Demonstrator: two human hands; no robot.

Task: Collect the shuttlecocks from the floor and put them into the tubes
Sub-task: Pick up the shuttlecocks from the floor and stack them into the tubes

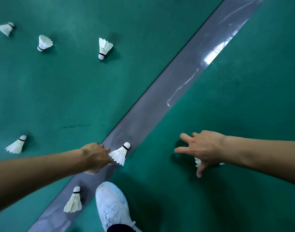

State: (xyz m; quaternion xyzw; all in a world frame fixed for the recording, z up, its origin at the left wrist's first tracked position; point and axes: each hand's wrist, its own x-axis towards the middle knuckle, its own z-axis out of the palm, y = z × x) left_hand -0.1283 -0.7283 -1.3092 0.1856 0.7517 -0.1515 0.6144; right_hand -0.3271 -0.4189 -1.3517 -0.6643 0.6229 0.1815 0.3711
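Judging by the floor, collection is barely begun: five shuttlecocks lie loose across the left of the frame, no tubes in view. At lower centre the left hand (96,156) touches the feathers of a shuttlecock (120,154) on the grey line (185,72); its grip is hidden. The right hand (203,149), fingers spread, covers another shuttlecock (197,162) at lower right.

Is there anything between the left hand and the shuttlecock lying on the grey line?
Nothing visible. The left hand is already at the feather skirt of the shuttlecock on the grey line; whether it grips yet is unclear. No tube is in view.
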